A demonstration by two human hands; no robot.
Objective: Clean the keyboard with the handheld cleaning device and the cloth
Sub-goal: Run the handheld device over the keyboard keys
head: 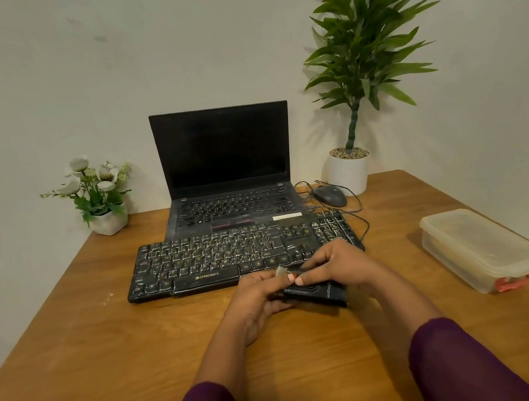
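Two broad stretches of bare worktop (pixel 108 363) lie open: one left of the arms, running out to the left edge, and one along the near edge around the sleeves. On the right a lidded plastic container (pixel 481 245) sits near the worktop's right edge, well apart from the hands, with a free strip of wood between. The keyboard (pixel 216 256) lies across the middle, its far edge just beside the open laptop (pixel 225 158). A mouse (pixel 330 196) and its cable sit behind the keyboard's right end, near a white plant pot (pixel 348 169). A small flower pot (pixel 108 221) stands at the far left corner.

The black handheld cleaning device (pixel 319 294) is held low over the worktop, just in front of the keyboard's near edge, toward its right half. The left hand (pixel 254 300) grips it from the left, curled around its body. The right hand (pixel 332 264) comes over the top, its fingers (pixel 303 278) pinched together on the device's far end, where a small grey tip shows.
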